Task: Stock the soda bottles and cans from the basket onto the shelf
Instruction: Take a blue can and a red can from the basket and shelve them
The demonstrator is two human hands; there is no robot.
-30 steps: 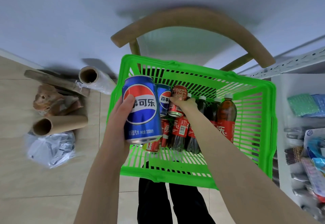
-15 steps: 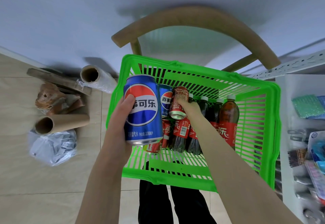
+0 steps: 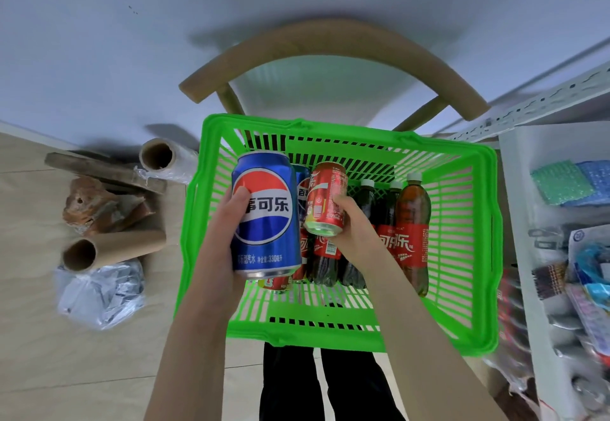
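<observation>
Our left hand (image 3: 219,242) is gripping a blue can (image 3: 264,214); our right hand (image 3: 353,226) is gripping a red can (image 3: 325,199) over the green basket (image 3: 462,255).

A wooden chair (image 3: 330,44) with a curved backrest stands at upper centre against the pale wall. On the floor at left lie a roll of clear film (image 3: 165,159), a plank (image 3: 99,169), a brown lump (image 3: 95,206), a cardboard tube (image 3: 112,249) and, touching the tube, a crumpled plastic bag (image 3: 99,292).
</observation>
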